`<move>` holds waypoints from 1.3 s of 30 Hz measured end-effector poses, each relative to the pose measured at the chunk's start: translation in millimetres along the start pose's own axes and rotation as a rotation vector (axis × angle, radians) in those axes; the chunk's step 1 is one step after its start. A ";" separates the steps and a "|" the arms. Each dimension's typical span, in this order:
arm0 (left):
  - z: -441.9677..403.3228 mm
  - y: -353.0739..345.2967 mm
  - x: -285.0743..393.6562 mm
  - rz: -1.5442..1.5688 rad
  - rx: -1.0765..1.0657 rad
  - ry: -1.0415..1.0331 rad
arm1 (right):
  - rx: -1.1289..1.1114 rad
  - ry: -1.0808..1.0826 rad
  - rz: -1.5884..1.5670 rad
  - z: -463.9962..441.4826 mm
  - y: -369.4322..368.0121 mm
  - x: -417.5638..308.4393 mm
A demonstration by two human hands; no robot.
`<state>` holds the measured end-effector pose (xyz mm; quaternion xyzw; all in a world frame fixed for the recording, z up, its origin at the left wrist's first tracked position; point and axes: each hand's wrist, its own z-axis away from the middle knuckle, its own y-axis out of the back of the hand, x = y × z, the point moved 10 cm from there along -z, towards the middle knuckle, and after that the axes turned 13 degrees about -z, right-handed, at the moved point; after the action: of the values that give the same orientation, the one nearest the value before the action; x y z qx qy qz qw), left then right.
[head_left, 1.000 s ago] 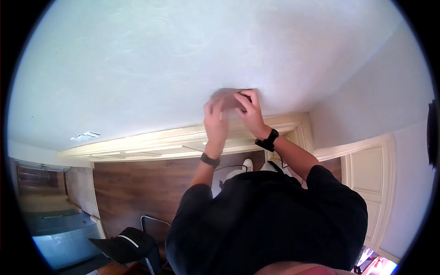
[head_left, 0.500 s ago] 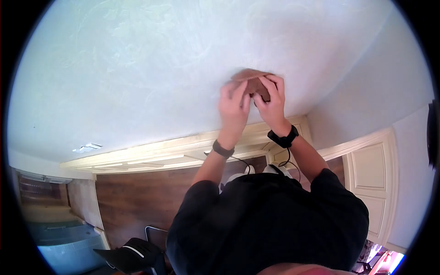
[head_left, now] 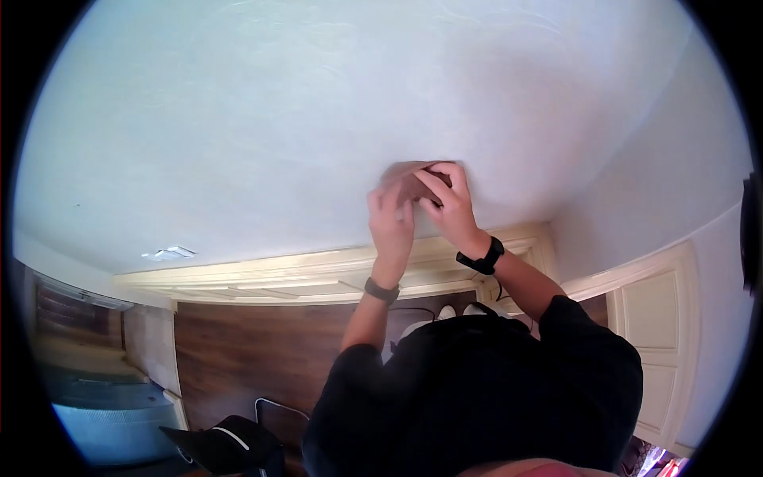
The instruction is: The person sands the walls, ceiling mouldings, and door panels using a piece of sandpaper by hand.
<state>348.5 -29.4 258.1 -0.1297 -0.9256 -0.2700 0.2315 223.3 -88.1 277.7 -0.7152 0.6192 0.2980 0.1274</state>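
Pale plaster wall [head_left: 318, 95] spreads above and around the 2 hands; below them come a black short-sleeved shirt [head_left: 477, 389] and, toward the lower left, a dark wood floor [head_left: 238, 342]; 1 cream panelled door [head_left: 652, 342] stands to their lower right; cream moulding [head_left: 318, 266] crosses just beneath them; 1 black chair [head_left: 230, 445] sits well apart, lower left; the left hand [head_left: 391, 222], slightly blurred, presses its curled fingers on 1 folded brown sheet [head_left: 413, 184], cloth or paper unclear, against the wall; the right hand [head_left: 453, 203] grips its other side; 1 black watch [head_left: 485, 256] circles the right wrist, 1 dark band [head_left: 381, 291] the left.
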 end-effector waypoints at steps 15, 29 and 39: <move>-90.6 30.3 95.9 0.089 0.206 -0.155 | 0.169 0.131 0.071 -86.4 68.3 -68.3; -92.7 23.5 130.1 0.145 0.189 -0.205 | 0.298 0.136 0.090 -83.7 100.8 -58.4; -123.6 14.1 157.8 0.221 0.146 -0.190 | 0.368 0.144 0.015 -109.3 129.6 -75.7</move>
<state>262.3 -68.9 435.3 -0.2382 -0.9407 -0.1612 0.1799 123.7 -113.1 432.4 -0.6946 0.6761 0.1289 0.2094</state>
